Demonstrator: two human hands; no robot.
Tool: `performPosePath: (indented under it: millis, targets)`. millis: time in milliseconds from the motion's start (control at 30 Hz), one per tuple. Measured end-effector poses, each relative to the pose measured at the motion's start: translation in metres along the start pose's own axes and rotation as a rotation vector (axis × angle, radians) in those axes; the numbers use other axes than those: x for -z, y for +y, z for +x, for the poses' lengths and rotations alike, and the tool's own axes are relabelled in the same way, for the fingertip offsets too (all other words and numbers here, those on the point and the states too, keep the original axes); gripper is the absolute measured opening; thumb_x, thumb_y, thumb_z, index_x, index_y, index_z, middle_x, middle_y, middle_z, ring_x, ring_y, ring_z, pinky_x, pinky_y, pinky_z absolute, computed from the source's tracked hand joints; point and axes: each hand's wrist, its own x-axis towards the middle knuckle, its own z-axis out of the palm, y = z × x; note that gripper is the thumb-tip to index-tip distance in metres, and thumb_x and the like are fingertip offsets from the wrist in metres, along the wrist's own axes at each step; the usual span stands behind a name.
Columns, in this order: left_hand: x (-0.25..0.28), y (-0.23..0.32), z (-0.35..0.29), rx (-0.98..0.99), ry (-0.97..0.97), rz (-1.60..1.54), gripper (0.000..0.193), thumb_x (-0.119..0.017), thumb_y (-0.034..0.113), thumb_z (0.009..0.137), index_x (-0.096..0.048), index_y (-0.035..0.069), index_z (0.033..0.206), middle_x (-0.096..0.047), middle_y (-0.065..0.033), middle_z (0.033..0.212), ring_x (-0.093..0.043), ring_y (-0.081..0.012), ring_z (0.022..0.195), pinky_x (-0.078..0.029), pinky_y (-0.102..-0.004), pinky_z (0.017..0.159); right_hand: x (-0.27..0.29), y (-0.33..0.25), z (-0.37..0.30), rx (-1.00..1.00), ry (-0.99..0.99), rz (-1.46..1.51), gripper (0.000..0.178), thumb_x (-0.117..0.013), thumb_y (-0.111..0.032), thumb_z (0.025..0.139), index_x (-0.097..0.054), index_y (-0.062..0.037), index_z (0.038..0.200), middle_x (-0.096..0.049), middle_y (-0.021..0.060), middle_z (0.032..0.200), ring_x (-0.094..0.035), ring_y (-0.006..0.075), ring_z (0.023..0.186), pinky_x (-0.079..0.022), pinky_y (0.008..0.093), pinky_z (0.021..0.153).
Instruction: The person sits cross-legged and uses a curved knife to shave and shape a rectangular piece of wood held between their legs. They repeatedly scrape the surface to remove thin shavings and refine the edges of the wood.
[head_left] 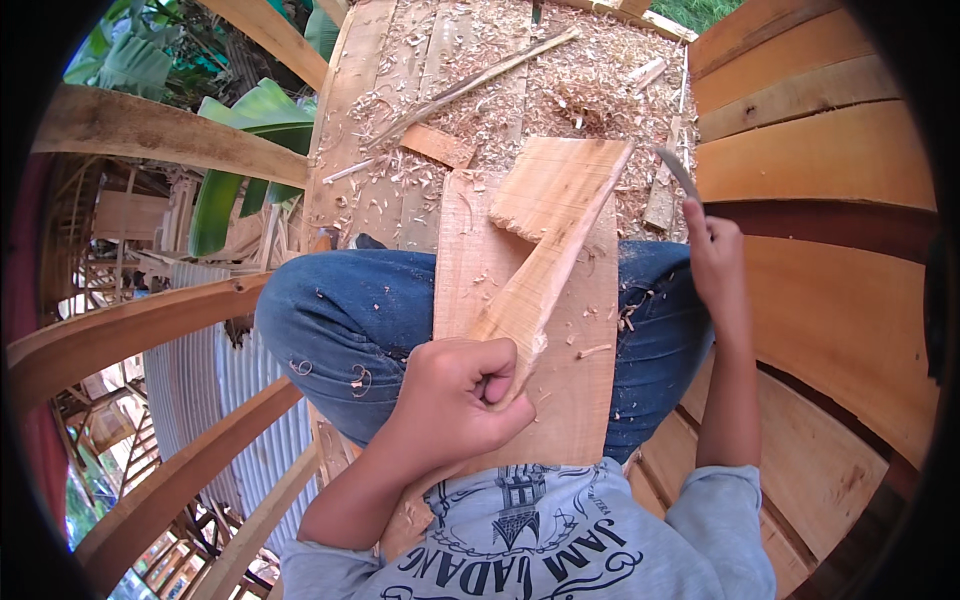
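Observation:
My left hand (465, 395) is closed round the narrow near end of a pale wooden piece (560, 215), which widens into a squared blade shape at its far end. The piece slants away to the right over a flat wooden board (590, 370) lying between my legs. In my right hand (717, 255), raised off to the right, is a knife with a curved dark blade (680, 172) pointing up and left. Its handle is hidden in my fist. The blade is apart from the wooden piece.
Curled shavings (600, 100) cover the plank floor (400, 215) ahead. A long stick (480, 80) and a small offcut (437, 146) lie among them. A plank wall (820, 300) stands close on my right; wooden rails (150, 315) run along my left. My jeans-clad legs (345, 300) flank the board.

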Motion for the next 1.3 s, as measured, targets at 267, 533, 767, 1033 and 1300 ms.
performPosePath:
  millis: [267,533,767,1033,1300]
  targets:
    - [-0.005,-0.004,0.0,-0.008,0.031,-0.001,0.031,-0.066,0.008,0.057,-0.035,0.005,0.054,-0.031,-0.0009,0.047,-0.032,-0.0085,0.043,-0.025,-0.025,0.042,-0.014,-0.083,-0.063,0.12,-0.396,-0.103,0.06,-0.063,-0.054,0.078,-0.063,0.0043,0.063,-0.053,0.0253,0.057,-0.057,0.0406,0.058,-0.046,0.0439,0.057]
    - [-0.008,-0.001,0.004,-0.009,0.022,0.05,0.03,-0.065,0.007,0.058,-0.036,0.005,0.054,-0.031,-0.0017,0.047,-0.032,-0.0099,0.042,-0.026,-0.0252,0.042,-0.02,-0.057,-0.029,0.194,-0.157,-0.261,0.072,-0.057,-0.065,0.077,-0.061,0.0052,0.059,-0.052,0.0243,0.051,-0.058,0.039,0.053,-0.045,0.0461,0.054]
    - [-0.006,-0.001,0.0,-0.039,0.012,0.04,0.029,-0.065,0.007,0.058,-0.036,0.005,0.055,-0.032,-0.0033,0.046,-0.034,-0.0116,0.042,-0.027,-0.0264,0.042,0.008,-0.009,0.001,0.007,0.015,-0.052,0.069,-0.052,-0.056,0.087,-0.056,0.0066,0.056,-0.044,0.0134,0.044,-0.047,0.02,0.042,-0.036,0.0393,0.044]
    - [-0.01,-0.002,0.001,-0.039,0.021,0.085,0.028,-0.065,0.007,0.058,-0.037,0.005,0.055,-0.032,-0.0034,0.046,-0.034,-0.0124,0.042,-0.027,-0.0272,0.042,-0.017,-0.068,-0.06,0.079,-0.385,-0.128,0.065,-0.06,-0.056,0.08,-0.06,0.0061,0.06,-0.053,0.0268,0.058,-0.058,0.0422,0.062,-0.046,0.0443,0.057]
    - [-0.011,-0.001,0.006,-0.034,0.022,0.081,0.028,-0.065,0.007,0.059,-0.037,0.005,0.055,-0.032,-0.0038,0.046,-0.034,-0.0131,0.042,-0.027,-0.0272,0.042,-0.023,-0.029,-0.015,0.119,-0.047,-0.238,0.073,-0.055,-0.063,0.079,-0.059,0.0069,0.061,-0.054,0.0275,0.057,-0.059,0.041,0.059,-0.046,0.0447,0.057]
